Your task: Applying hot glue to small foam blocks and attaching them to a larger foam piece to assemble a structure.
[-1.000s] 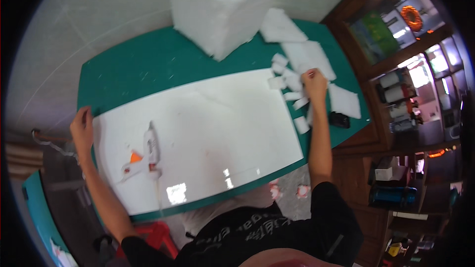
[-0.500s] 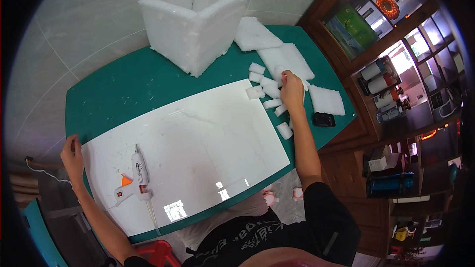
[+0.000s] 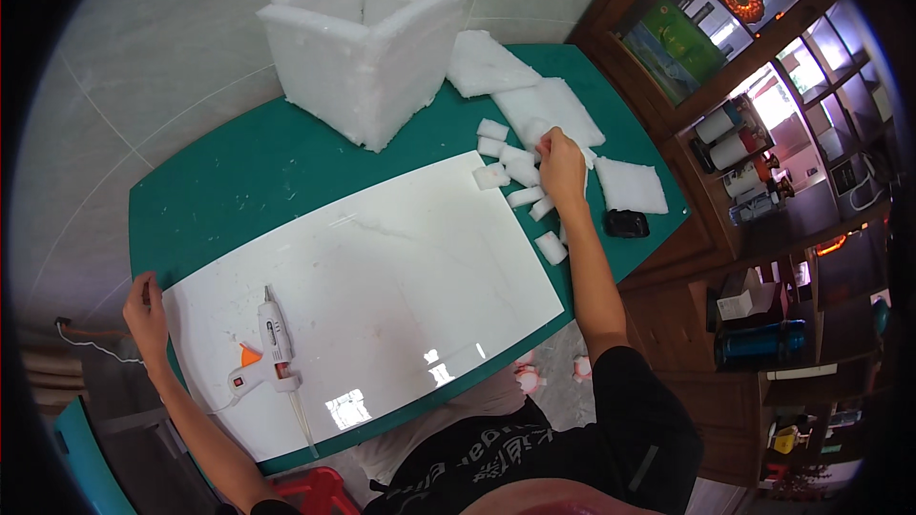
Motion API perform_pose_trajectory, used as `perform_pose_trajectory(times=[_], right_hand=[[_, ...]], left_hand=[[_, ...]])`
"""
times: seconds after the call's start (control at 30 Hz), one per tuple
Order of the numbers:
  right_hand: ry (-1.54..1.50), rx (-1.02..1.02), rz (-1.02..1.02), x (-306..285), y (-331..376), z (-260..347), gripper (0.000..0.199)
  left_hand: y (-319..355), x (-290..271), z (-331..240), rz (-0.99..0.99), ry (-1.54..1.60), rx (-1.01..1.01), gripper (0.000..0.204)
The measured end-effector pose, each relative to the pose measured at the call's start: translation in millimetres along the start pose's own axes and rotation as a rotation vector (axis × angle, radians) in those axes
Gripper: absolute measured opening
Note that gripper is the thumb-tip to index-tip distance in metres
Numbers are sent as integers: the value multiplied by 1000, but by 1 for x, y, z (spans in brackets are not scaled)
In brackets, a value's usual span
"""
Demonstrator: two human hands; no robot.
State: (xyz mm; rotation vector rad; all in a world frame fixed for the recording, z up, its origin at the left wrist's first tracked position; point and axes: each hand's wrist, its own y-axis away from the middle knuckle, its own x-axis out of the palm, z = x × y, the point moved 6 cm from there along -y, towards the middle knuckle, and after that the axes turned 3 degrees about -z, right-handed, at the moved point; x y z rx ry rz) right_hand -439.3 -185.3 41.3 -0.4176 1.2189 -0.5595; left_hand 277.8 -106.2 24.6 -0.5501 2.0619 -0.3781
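My right hand (image 3: 561, 170) is over the right side of the table, its fingers pinched at a small white foam piece (image 3: 537, 128) above a flat white foam sheet (image 3: 563, 107). Several little foam blocks (image 3: 520, 170) lie scattered beside that hand. At the table's left edge, my left hand (image 3: 145, 317) hangs with fingers loosely bent and apart, holding nothing. To its right a white glue gun (image 3: 275, 339) with an orange trigger lies on a glossy white board (image 3: 401, 267), a clear glue stick poking from its back end.
An open-topped white foam box (image 3: 363, 67) stands at the far side of the green table (image 3: 219, 181). A square foam piece (image 3: 632, 187) and a small black object (image 3: 626, 223) lie at the right. Wooden shelves (image 3: 668, 315) border the right side; a red stool (image 3: 320, 491) is below.
The whole view has shifted slightly. Both hands stay in nearly the same places, the right one still pinched among the foam pieces.
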Motion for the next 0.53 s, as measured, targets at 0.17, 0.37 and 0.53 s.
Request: perform_pose_trajectory(times=[0.17, 0.37, 0.53], right_hand=[[-89, -55, -147, -6, 1, 8, 14], [-106, -131, -141, -4, -2, 11, 14], [-77, -144, -161, -10, -1, 12, 14]], left_hand=[[-1, -4, -2, -5, -18, 13, 19], [-2, -4, 0, -29, -21, 28, 19], [-14, 4, 7, -81, -17, 74, 19]])
